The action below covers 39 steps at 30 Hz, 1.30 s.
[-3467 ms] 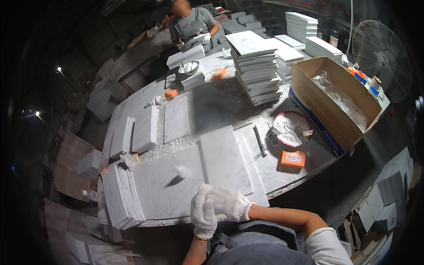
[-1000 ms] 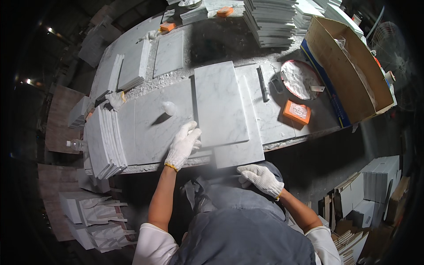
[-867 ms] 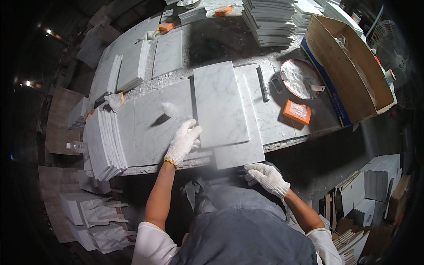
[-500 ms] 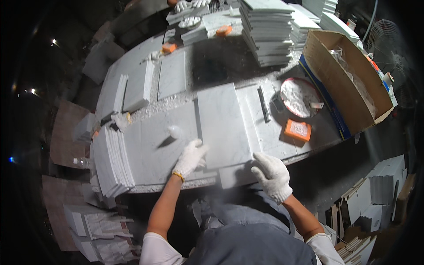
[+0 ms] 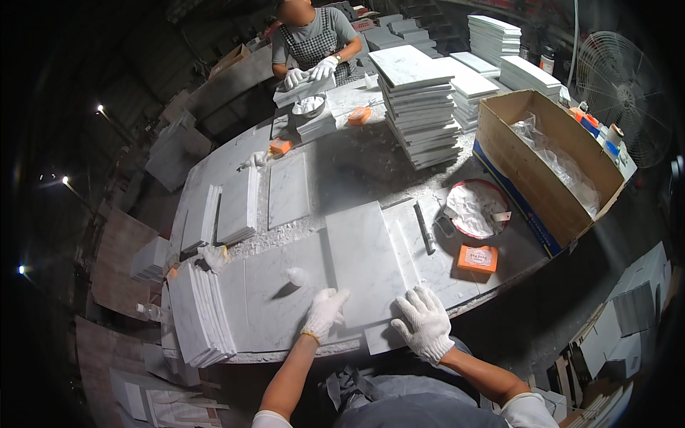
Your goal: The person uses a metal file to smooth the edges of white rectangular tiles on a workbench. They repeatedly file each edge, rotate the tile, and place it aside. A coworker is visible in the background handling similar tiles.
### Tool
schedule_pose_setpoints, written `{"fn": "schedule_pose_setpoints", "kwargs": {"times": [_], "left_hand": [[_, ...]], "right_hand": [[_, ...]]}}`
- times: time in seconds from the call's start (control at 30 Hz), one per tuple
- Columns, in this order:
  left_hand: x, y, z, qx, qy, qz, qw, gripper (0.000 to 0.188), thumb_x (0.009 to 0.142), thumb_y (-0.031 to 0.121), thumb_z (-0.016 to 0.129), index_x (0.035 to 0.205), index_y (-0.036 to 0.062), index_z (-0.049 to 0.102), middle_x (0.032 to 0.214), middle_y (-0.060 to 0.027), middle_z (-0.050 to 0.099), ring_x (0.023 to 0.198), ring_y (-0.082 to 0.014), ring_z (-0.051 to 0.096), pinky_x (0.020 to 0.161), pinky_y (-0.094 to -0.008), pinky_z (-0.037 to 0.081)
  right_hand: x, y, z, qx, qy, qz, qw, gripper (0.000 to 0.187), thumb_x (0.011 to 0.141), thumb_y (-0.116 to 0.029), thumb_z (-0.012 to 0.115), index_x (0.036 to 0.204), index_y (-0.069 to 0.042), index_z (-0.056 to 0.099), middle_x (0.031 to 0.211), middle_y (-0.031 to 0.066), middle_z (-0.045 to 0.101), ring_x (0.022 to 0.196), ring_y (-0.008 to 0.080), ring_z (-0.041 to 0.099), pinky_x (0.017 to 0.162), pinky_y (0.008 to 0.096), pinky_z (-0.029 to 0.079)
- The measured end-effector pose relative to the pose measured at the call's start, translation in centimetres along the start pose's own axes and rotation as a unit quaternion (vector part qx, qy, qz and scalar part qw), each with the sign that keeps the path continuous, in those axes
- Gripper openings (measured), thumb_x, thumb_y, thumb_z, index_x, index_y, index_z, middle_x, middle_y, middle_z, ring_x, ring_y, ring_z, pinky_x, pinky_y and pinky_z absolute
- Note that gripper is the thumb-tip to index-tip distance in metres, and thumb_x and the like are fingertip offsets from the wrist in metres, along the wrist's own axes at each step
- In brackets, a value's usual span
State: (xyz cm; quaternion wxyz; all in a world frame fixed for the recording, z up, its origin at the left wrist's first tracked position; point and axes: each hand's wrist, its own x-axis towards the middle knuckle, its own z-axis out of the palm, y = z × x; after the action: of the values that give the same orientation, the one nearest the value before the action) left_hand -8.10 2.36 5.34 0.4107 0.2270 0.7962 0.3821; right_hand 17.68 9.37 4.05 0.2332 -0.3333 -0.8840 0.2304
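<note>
A white, grey-veined stone tile [image 5: 367,260] lies in front of me on the table, its near edge toward my body. My left hand [image 5: 325,314], in a white knit glove, is at the tile's near left edge with its fingers reaching onto it, apart rather than wrapped around. My gloved right hand [image 5: 424,324] rests with fingers spread at the near right corner. Under that corner, another pale slab [image 5: 382,339] sticks out toward me. Left of the tile, a small whitish rounded lump [image 5: 295,277] sits on a flat slab.
Tile stacks stand at left [image 5: 202,314] and far right [image 5: 417,107]. To the right are a dark bar [image 5: 425,228], a bowl of white paste [image 5: 477,208], an orange block [image 5: 477,259] and a cardboard box [image 5: 546,164]. A co-worker [image 5: 314,44] stands across the table with gloved hands on tiles.
The view has tilted up, bringing the co-worker into sight. My right hand has flattened, its fingers spreading at the tile's corner. My left hand stays by the left edge.
</note>
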Motion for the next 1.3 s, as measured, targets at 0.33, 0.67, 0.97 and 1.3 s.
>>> {"fn": "schedule_pose_setpoints", "kwargs": {"times": [0.33, 0.67, 0.97, 1.3], "left_hand": [[0.5, 2.3, 2.5, -0.172, -0.032, 0.091, 0.980, 0.036, 0.094, 0.024, 0.073, 0.118, -0.0024, 0.065, 0.100, -0.0059, 0.069, 0.093, -0.0132, 0.065, 0.082, -0.0274, 0.055], [1.3, 0.5, 3.7, -0.269, 0.014, 0.066, 0.961, 0.044, 0.094, 0.016, 0.073, 0.129, -0.0053, 0.056, 0.116, -0.0106, 0.066, 0.102, -0.0159, 0.064, 0.091, -0.0296, 0.053], [-1.9, -1.7, 2.5, -0.297, 0.093, 0.057, 0.949, 0.085, 0.094, 0.020, 0.077, 0.148, -0.0194, 0.025, 0.125, -0.0137, 0.062, 0.116, -0.0151, 0.060, 0.103, -0.0263, 0.047], [-6.5, -0.1, 0.6, -0.334, 0.078, 0.143, 0.928, 0.044, 0.093, 0.017, 0.077, 0.129, -0.0008, 0.060, 0.117, -0.0043, 0.066, 0.100, -0.0103, 0.062, 0.091, -0.0273, 0.052]], "right_hand": [[-0.1, 0.0, 0.0, 0.043, 0.033, 0.008, 0.999, 0.048, 0.088, -0.036, 0.071, 0.125, -0.008, 0.064, 0.127, 0.0193, 0.062, 0.128, 0.0424, 0.053, 0.113, 0.0512, 0.039], [-0.1, 0.0, 0.1, 0.030, 0.048, -0.004, 0.998, 0.050, 0.086, -0.033, 0.073, 0.127, -0.008, 0.063, 0.130, 0.0195, 0.061, 0.130, 0.0432, 0.051, 0.113, 0.0503, 0.040], [-0.2, 1.2, 0.7, 0.424, 0.113, 0.210, 0.873, 0.064, 0.091, -0.007, 0.075, 0.148, 0.002, 0.048, 0.133, 0.0206, 0.064, 0.116, 0.0235, 0.065, 0.097, 0.0335, 0.053], [2.5, 0.2, 0.2, 0.666, -0.155, 0.236, 0.690, 0.032, 0.098, -0.017, 0.069, 0.126, -0.006, 0.060, 0.094, -0.0043, 0.058, 0.083, 0.0065, 0.054, 0.070, 0.0278, 0.049]]}}
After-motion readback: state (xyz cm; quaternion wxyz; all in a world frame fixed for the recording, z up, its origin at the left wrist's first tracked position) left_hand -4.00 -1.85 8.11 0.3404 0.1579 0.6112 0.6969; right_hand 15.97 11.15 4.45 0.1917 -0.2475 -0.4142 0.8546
